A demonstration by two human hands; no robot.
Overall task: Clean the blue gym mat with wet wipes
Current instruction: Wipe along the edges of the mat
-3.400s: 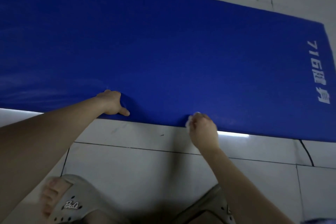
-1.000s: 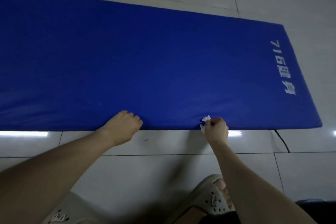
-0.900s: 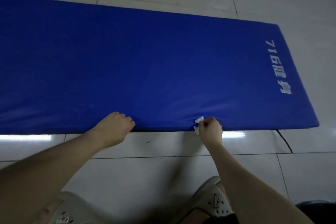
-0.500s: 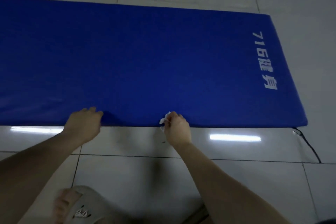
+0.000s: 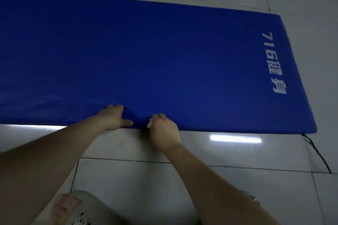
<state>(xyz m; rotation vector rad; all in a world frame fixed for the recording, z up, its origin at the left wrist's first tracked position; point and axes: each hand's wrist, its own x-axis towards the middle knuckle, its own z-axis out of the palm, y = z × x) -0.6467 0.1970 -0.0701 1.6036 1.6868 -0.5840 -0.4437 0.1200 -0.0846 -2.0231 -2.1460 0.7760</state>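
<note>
The blue gym mat lies flat on the tiled floor, with white lettering near its right end. My left hand grips the mat's near edge, fingers curled over the top and thumb along the side. Just to its right, my right hand holds a crumpled white wet wipe against the mat's near side edge. Only a small bit of the wipe shows at the fingers.
Pale glossy floor tiles surround the mat, reflecting a ceiling light. A thin black cable runs along the floor from the mat's near right corner. My beige sandal stands at the bottom left.
My right hand with the wipe has slid left along the mat's near edge, closing in on my left hand. The left hand now clamps the edge with its thumb out.
</note>
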